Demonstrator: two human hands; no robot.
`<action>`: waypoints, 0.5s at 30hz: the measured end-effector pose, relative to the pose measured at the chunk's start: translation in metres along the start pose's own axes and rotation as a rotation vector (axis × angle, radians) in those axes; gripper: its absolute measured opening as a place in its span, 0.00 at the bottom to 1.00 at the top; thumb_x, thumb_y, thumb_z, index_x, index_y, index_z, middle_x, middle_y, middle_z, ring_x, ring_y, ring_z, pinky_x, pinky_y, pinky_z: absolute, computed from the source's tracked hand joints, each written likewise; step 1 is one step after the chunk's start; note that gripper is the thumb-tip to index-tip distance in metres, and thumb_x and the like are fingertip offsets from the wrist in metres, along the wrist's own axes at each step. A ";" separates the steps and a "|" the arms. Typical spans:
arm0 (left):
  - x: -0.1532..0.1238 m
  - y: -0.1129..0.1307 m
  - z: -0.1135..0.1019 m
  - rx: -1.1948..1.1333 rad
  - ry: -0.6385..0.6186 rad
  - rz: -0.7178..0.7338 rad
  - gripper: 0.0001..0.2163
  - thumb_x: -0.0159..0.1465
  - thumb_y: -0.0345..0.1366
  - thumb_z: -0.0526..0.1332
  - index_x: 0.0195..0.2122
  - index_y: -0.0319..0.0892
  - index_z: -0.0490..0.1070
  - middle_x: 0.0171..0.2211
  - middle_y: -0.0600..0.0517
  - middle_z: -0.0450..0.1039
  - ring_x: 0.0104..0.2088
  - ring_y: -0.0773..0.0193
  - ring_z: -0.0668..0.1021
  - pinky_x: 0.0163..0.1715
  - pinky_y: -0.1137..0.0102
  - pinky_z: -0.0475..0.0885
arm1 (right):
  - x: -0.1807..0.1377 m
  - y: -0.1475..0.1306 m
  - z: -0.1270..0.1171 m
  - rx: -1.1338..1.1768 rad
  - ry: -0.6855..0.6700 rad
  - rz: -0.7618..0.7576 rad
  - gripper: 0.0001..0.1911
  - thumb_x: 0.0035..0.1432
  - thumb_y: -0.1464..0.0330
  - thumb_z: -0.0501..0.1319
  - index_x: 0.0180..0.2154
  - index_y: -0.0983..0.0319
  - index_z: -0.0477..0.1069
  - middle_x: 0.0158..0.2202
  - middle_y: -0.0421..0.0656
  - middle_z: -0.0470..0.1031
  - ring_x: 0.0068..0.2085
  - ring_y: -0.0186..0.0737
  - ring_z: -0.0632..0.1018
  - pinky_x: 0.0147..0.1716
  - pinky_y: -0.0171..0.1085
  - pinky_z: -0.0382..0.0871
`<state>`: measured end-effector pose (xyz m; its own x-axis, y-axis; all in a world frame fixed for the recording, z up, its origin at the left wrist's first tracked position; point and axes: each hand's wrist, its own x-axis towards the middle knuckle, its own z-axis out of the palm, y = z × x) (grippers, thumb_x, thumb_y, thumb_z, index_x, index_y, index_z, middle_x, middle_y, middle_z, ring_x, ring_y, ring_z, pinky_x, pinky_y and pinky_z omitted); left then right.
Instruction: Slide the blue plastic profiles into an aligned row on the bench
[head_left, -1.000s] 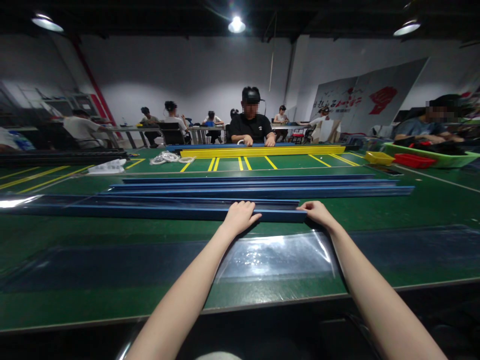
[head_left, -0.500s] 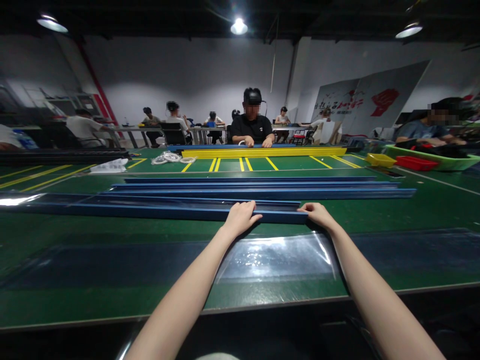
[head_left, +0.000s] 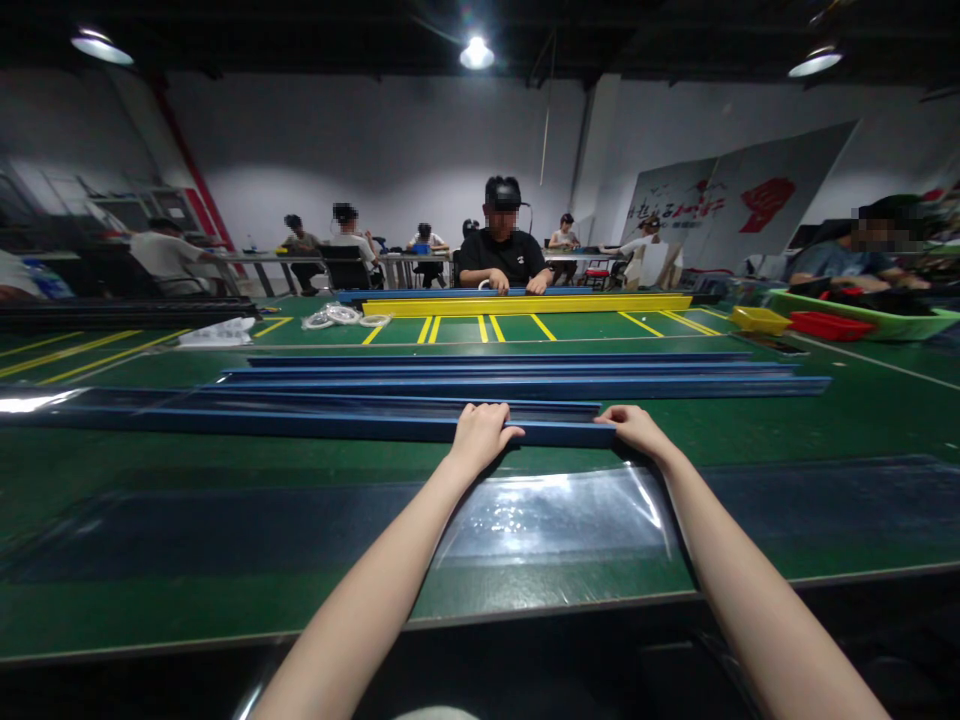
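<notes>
almost nothing has moved since the earlier frame; my view only dipped a touch. my left hand (head_left: 480, 432) fingers curl over the near long blue metal channel rail (head_left: 315, 420), grasping it, and my right hand (head_left: 636, 426) pinches its right end. it lies on the green table (head_left: 187, 465), above a clear plastic film sheet (head_left: 555, 515) (glossy). more blue rails (head_left: 525, 375) wait behind; i judge the handling barely begun.
</notes>
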<state>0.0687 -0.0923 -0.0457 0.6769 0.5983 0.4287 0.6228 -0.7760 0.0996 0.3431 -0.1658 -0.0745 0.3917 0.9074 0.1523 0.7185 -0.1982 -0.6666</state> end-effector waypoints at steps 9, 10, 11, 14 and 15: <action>-0.003 0.003 0.002 0.029 0.018 -0.003 0.13 0.59 0.46 0.54 0.31 0.41 0.64 0.32 0.52 0.72 0.35 0.62 0.72 0.33 0.70 0.58 | -0.001 -0.001 -0.001 0.003 -0.018 0.001 0.15 0.43 0.58 0.57 0.22 0.64 0.70 0.22 0.43 0.71 0.27 0.36 0.71 0.25 0.31 0.60; -0.003 0.003 0.003 0.041 0.024 0.002 0.12 0.60 0.46 0.53 0.32 0.41 0.64 0.32 0.52 0.72 0.35 0.62 0.72 0.33 0.69 0.58 | -0.001 -0.001 -0.001 0.008 -0.017 0.003 0.15 0.43 0.57 0.57 0.23 0.64 0.70 0.22 0.43 0.72 0.26 0.36 0.71 0.25 0.31 0.60; -0.004 0.003 0.004 0.056 0.031 0.012 0.12 0.60 0.46 0.53 0.32 0.41 0.64 0.32 0.52 0.72 0.35 0.62 0.72 0.33 0.69 0.58 | -0.001 -0.001 -0.001 0.014 -0.015 0.005 0.16 0.43 0.57 0.57 0.23 0.64 0.70 0.22 0.43 0.72 0.26 0.36 0.71 0.25 0.31 0.60; -0.005 0.003 0.007 0.102 0.048 0.045 0.12 0.61 0.45 0.51 0.33 0.41 0.63 0.33 0.52 0.71 0.36 0.62 0.72 0.33 0.69 0.57 | -0.001 0.000 -0.001 0.038 -0.016 0.010 0.16 0.42 0.57 0.58 0.23 0.65 0.71 0.21 0.44 0.72 0.25 0.35 0.71 0.24 0.32 0.60; -0.006 0.003 0.007 0.112 0.051 0.052 0.12 0.61 0.45 0.51 0.34 0.41 0.63 0.33 0.52 0.71 0.36 0.62 0.72 0.32 0.69 0.57 | -0.001 0.000 -0.002 0.047 -0.020 0.011 0.16 0.41 0.57 0.59 0.23 0.65 0.72 0.21 0.44 0.71 0.25 0.35 0.71 0.24 0.32 0.60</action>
<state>0.0696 -0.0964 -0.0542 0.6905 0.5447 0.4759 0.6293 -0.7768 -0.0240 0.3438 -0.1670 -0.0733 0.3870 0.9128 0.1307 0.6867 -0.1908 -0.7014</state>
